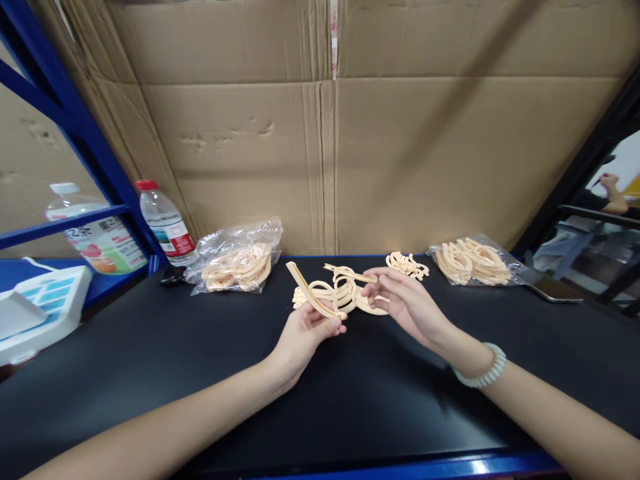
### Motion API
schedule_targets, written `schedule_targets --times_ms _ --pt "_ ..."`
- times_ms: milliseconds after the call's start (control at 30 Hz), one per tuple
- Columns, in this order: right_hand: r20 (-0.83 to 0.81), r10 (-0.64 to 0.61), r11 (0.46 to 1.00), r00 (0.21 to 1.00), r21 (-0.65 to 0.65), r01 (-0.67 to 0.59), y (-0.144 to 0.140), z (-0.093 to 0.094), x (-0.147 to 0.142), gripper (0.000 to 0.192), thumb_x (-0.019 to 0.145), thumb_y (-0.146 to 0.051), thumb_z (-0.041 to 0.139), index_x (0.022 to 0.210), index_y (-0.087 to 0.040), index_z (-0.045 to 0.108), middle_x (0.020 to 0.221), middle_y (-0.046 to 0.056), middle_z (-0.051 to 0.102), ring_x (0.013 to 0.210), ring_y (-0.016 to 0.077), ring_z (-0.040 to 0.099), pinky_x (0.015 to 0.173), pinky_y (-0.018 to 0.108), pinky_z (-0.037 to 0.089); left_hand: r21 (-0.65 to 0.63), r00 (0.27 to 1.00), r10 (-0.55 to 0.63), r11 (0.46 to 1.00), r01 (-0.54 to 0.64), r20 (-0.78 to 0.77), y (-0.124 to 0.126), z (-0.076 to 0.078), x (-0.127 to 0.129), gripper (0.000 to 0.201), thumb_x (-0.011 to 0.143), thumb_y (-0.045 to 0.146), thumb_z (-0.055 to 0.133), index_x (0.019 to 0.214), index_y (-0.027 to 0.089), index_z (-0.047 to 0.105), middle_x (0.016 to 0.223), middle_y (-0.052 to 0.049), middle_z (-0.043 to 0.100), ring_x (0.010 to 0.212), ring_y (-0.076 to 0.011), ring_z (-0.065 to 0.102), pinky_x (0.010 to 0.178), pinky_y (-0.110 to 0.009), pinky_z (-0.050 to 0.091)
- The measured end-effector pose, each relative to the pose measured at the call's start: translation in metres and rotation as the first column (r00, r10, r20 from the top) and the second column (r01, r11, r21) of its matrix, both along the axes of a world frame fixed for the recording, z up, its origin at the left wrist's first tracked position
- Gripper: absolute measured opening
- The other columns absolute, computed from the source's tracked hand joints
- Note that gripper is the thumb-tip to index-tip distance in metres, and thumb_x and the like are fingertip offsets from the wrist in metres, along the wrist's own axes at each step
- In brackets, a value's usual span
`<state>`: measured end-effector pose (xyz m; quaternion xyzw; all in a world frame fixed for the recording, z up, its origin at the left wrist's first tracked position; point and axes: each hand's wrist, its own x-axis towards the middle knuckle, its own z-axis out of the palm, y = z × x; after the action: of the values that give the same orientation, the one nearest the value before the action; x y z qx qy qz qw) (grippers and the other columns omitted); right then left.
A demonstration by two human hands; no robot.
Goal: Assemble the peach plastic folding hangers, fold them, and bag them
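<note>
My left hand (311, 331) is closed on a curved cream-coloured strip (306, 288), pinching its lower end while the other end points up and left. In my right hand (400, 300) a thinner, straighter cream strip (353, 273) is held by its right end between thumb and fingers. Both strips are raised above the black table. Behind and between the hands lies a loose pile of cream curved pieces (346, 297), some ring-shaped, partly hidden by the hands. What the pieces are made of I cannot tell.
Clear bags of similar pieces stand at the back left (239, 267) and back right (473, 261). Small cream pieces (407, 265) lie between. A red-capped bottle (167, 223), a phone-like flat object (555, 288) and a white keyed device (45, 310) are around. Cardboard (225, 147) walls the back.
</note>
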<state>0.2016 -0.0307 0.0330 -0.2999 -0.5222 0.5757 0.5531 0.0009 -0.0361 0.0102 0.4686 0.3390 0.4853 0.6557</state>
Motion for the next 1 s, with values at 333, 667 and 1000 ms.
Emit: schedule_targets --times_ms 333,667,1000 --pt "-0.145 0.059 0.978 0.988 -0.191 -0.087 -0.007 -0.018 -0.012 0.036 0.07 -0.025 0.078 0.099 -0.024 0.056 0.08 -0.002 0.065 0.07 0.0105 0.057 0.073 0.027 0.046 0.08 0.997 -0.031 0.996 0.036 -0.066 0.0 -0.004 0.0 0.03 0.067 0.021 0.08 0.083 0.015 0.056 0.076 -0.002 0.067 0.066 -0.0127 0.062 0.068 -0.026 0.049" --pt "0.122 0.106 0.99 0.987 -0.102 -0.093 -0.011 -0.022 -0.023 0.022 0.074 -0.036 0.074 0.08 -0.017 0.064 0.076 0.0 0.06 0.068 0.0114 0.053 0.065 0.026 0.044 0.107 0.996 -0.057 0.992 0.064 -0.066 0.001 -0.005 0.001 0.024 0.069 0.024 0.078 0.079 0.014 0.059 0.074 -0.001 0.062 0.068 -0.0135 0.061 0.069 -0.027 0.048" --pt "0.189 0.021 0.998 0.982 0.053 -0.032 -0.007 -0.023 -0.022 0.022 0.075 -0.036 0.072 0.088 -0.02 0.064 0.081 0.001 0.063 0.07 0.013 0.057 0.067 0.029 0.048 0.095 0.99 -0.101 0.989 0.111 -0.102 -0.002 0.002 0.001 0.023 0.067 0.025 0.078 0.076 0.014 0.06 0.073 -0.001 0.063 0.067 -0.0132 0.06 0.069 -0.026 0.048"
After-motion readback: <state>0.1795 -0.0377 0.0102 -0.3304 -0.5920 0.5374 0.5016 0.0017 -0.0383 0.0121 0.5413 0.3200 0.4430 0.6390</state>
